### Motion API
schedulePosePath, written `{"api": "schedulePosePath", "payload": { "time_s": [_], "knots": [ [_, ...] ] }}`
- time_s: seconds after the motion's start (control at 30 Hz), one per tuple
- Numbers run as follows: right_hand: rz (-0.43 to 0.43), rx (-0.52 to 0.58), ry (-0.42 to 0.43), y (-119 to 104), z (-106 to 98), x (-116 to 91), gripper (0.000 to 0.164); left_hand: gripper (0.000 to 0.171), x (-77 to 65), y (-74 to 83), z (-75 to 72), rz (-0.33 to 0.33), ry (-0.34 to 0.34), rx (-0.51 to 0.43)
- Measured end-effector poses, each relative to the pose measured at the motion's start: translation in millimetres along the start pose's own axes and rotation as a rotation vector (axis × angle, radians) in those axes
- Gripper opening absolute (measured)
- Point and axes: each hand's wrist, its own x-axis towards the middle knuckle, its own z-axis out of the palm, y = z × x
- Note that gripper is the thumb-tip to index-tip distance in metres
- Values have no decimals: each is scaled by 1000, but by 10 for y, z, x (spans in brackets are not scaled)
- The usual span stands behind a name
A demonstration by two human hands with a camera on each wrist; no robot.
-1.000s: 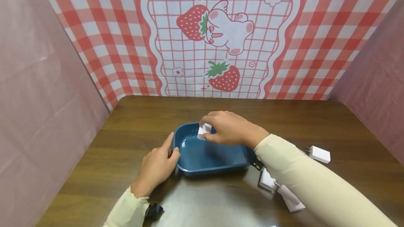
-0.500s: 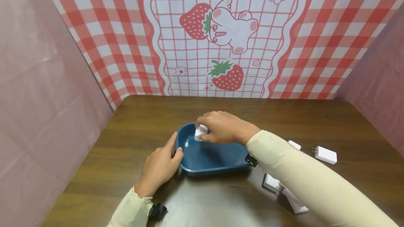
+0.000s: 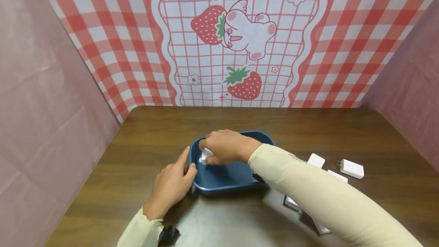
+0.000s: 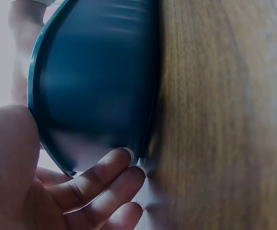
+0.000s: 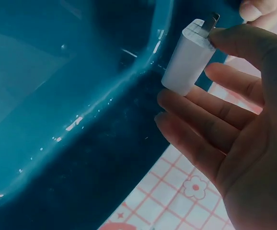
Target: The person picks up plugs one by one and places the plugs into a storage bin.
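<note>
My right hand (image 3: 226,148) pinches a white plug-in charger (image 3: 207,153) between thumb and fingers, low inside a blue plastic bin (image 3: 233,189), near its left end. The right wrist view shows the charger (image 5: 186,64) tilted, metal prongs up by the thumb tip, with a finger under its lower end. At the bin's left end, my left hand (image 3: 173,182) rests against the outside, thumb at the rim. In the left wrist view its fingers (image 4: 102,179) lie along the bin's outer wall (image 4: 95,81), low down by the table.
Right of the bin, several white chargers lie on the brown wooden table (image 3: 154,132): one with prongs (image 3: 352,169), another block (image 3: 316,160) closer in, others partly hidden by the right sleeve (image 3: 308,190). A strawberry-print cloth (image 3: 240,41) hangs behind the table.
My right hand has moved left and lower in the bin with the charger, towards the left wall. More chargers show beyond the right sleeve. The left hand stays at the bin's side.
</note>
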Motion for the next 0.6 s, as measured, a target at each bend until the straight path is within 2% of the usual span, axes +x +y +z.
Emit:
{"api": "schedulePosePath", "payload": {
  "time_s": [0.6],
  "knots": [
    [33, -57, -87, 28, 77, 121, 41, 61, -4, -3, 4, 9, 10, -6]
  ]
}}
